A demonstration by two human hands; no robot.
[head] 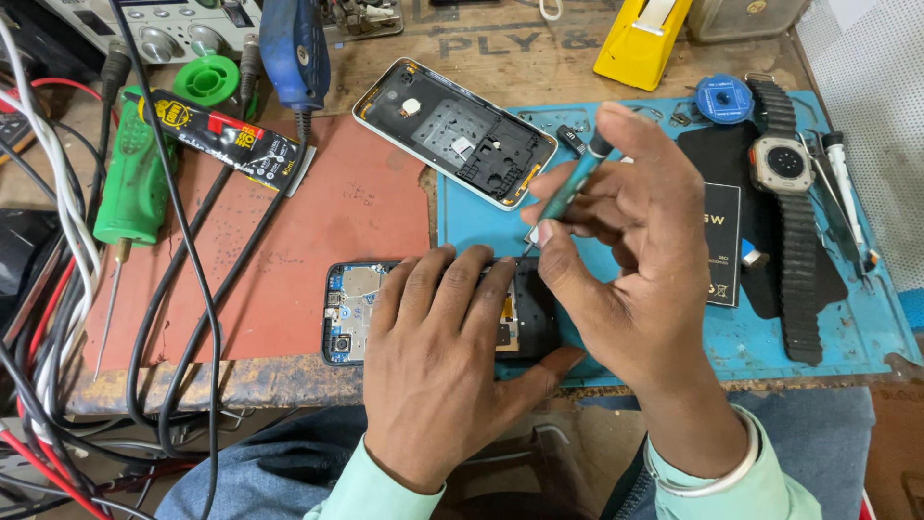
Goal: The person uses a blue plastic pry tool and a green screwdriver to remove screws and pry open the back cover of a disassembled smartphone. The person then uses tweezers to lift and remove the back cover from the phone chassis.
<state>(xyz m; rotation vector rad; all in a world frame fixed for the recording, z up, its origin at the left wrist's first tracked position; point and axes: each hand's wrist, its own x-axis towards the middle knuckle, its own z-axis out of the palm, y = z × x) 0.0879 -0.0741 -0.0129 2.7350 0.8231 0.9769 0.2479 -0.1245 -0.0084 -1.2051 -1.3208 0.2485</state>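
While left hand (pixel 438 361) presses opened phone (pixel 385 313), half hidden | right hand (pixel 635 255) grips screwdriver (pixel 570 188), tip unseen

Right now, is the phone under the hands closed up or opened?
Opened. The phone under the left hand shows bare circuit boards and shields; its back cover lies apart on the mats. The right hand holds a screwdriver.

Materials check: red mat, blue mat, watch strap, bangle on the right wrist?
Red mat: looks like matte rubber or silicone, scuffed, no glare.
Blue mat: likely silicone too, with moulded trays.
Watch strap: ribbed dark rubber or silicone, dull.
Bangle: probably metal, smooth silvery sheen.
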